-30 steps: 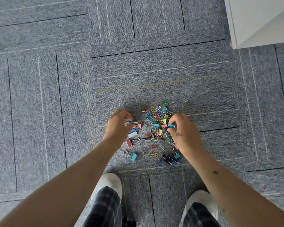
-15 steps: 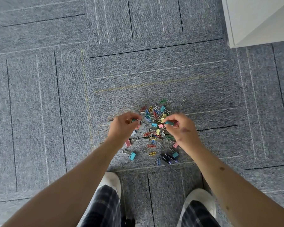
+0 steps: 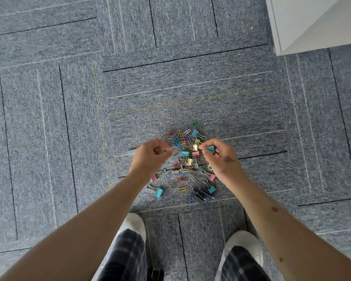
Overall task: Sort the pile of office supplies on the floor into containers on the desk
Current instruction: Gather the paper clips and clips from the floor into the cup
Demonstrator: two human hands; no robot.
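Note:
A pile of coloured paper clips and binder clips [image 3: 187,165] lies on the grey carpet in front of my feet. My left hand [image 3: 150,157] hovers at the pile's left edge with its fingers curled round a thin grey piece [image 3: 131,152] that sticks out to the left. At the pile's right edge, my right hand [image 3: 221,159] holds a teal binder clip [image 3: 210,148] in curled fingers. Its fingertips touch a yellow binder clip [image 3: 195,147]. No containers or desk top are in view.
A white furniture corner [image 3: 312,23] stands at the top right. My feet in white slippers [image 3: 136,222] are just below the pile. A loose teal binder clip [image 3: 158,192] and dark clips [image 3: 204,196] lie at the pile's near edge. Grey carpet tiles surround everything.
Both hands have risen slightly off the pile and moved closer together. The left hand now grips the grey piece. The right hand keeps the teal clip and has reached the yellow clip.

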